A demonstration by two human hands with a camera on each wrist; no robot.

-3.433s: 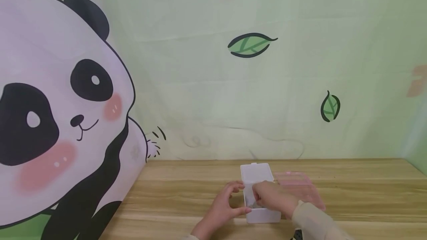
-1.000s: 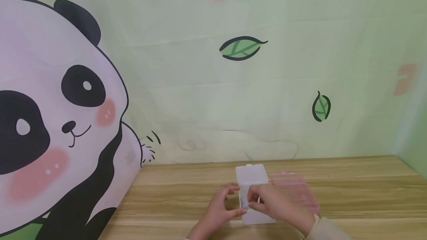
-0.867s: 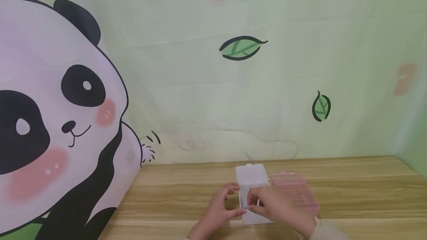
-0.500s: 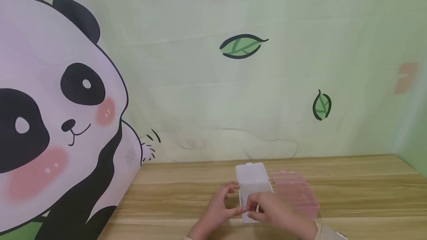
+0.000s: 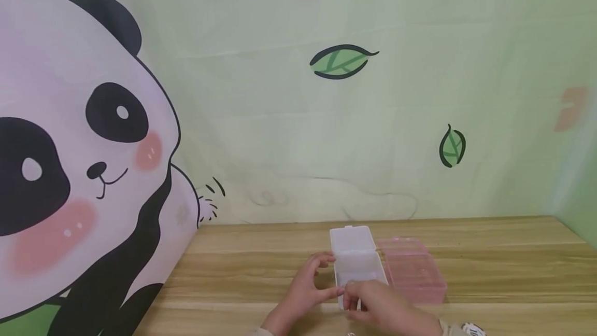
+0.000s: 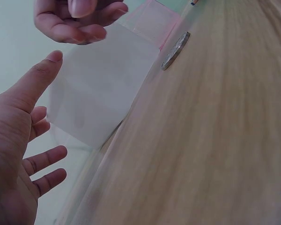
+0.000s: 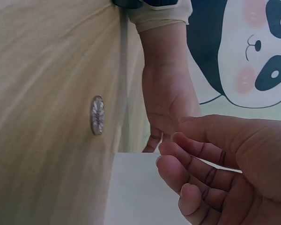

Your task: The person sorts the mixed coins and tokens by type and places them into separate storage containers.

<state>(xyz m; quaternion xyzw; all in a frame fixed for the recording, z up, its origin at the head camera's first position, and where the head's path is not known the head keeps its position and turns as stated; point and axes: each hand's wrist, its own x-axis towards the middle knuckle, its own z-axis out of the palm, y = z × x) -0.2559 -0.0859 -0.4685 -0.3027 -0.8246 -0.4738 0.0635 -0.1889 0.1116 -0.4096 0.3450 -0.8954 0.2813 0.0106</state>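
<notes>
A white plastic box point(image 5: 342, 274) stands on the table with its lid point(image 5: 353, 239) swung back. Something pale lies inside; its kind is hard to make out. My left hand point(image 5: 303, 290) is at the box's left side, thumb at the front corner, fingers near the hinge. In the left wrist view its fingers point(image 6: 47, 160) are fairly straight. Over the box's front part hovers my right hand point(image 5: 378, 302), fingers loosely curled, and nothing shows between them in the right wrist view. In front of the box lies a round, silvery patterned disc point(image 7: 98, 115), also in the left wrist view.
A clear pink plastic box point(image 5: 417, 279) stands close at the white box's right. A round black-and-white thing point(image 5: 473, 329) shows at the bottom edge, by the right sleeve. The wooden table point(image 5: 503, 274) ends at a panda-printed backdrop point(image 5: 261, 118).
My right hand has moved toward me, from inside the white box to over its front edge, uncovering more of its inside. The left hand stays at the box's side. The head view shifts slightly.
</notes>
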